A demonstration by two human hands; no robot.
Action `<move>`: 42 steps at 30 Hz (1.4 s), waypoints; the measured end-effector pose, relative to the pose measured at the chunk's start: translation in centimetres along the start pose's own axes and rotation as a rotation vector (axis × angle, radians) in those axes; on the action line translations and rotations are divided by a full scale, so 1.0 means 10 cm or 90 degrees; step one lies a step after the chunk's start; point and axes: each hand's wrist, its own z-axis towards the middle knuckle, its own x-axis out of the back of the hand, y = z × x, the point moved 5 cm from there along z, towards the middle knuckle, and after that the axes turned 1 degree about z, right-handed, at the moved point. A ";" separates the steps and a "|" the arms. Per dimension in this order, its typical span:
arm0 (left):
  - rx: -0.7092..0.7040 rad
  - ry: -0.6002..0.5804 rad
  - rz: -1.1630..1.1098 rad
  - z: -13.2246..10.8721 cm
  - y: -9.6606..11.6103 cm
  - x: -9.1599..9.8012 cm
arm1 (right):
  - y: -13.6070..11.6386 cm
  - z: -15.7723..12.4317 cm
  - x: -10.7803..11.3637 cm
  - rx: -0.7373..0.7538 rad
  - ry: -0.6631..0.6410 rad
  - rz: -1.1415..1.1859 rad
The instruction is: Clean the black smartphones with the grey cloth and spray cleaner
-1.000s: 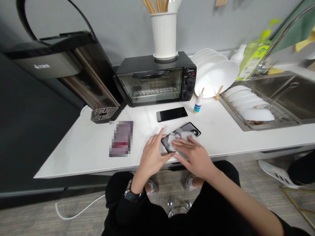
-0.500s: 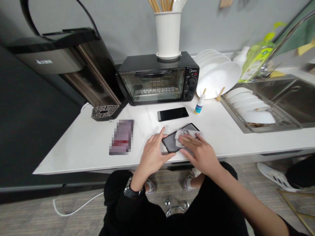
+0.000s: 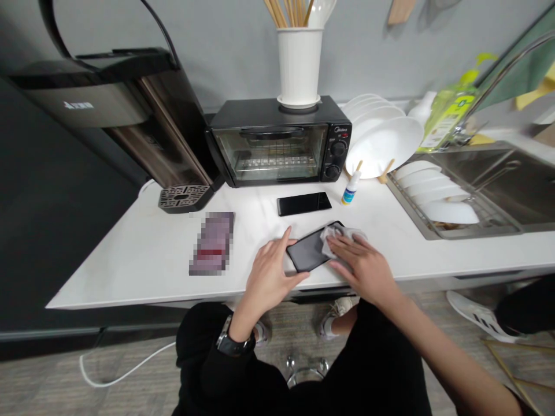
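Note:
A smartphone (image 3: 307, 252) lies slanted on the white counter near its front edge, its grey screen facing up. My left hand (image 3: 269, 271) holds the phone's left end between thumb and fingers. Under the fingers of my right hand (image 3: 364, 263), a crumpled pale grey cloth (image 3: 336, 235) is pressed on the right part of the screen. Just behind lies a second, black phone (image 3: 304, 204), flat on the counter. A small white spray bottle (image 3: 350, 189) with a blue and yellow label stands to its right.
A toaster oven (image 3: 273, 153) carries a white cup (image 3: 299, 66) of utensils. On the left are a drinks dispenser (image 3: 184, 196) and a pixelated flat object (image 3: 212, 242). White plates (image 3: 384, 144) and a sink (image 3: 433, 231) with bowls (image 3: 451, 212) are on the right.
My right hand and the cloth have slid right along the phone, uncovering more of the screen. The left hand keeps its hold. The view has shifted slightly.

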 end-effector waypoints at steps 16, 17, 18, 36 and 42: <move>0.004 0.024 0.024 0.02 0.01 0.01 | 0.05 0.10 -0.02 -0.033 0.027 -0.012; 0.006 0.022 0.027 0.02 0.01 0.01 | 0.12 0.14 -0.01 -0.053 0.041 -0.037; 0.007 0.020 0.029 0.03 0.01 0.01 | 0.12 0.18 -0.04 -0.066 0.052 -0.050; -0.008 0.013 0.027 0.04 -0.03 -0.02 | -0.35 0.30 -0.22 -0.013 0.034 0.003; -0.011 0.009 0.010 0.02 -0.07 -0.02 | -0.55 0.18 -0.23 0.055 -0.038 0.101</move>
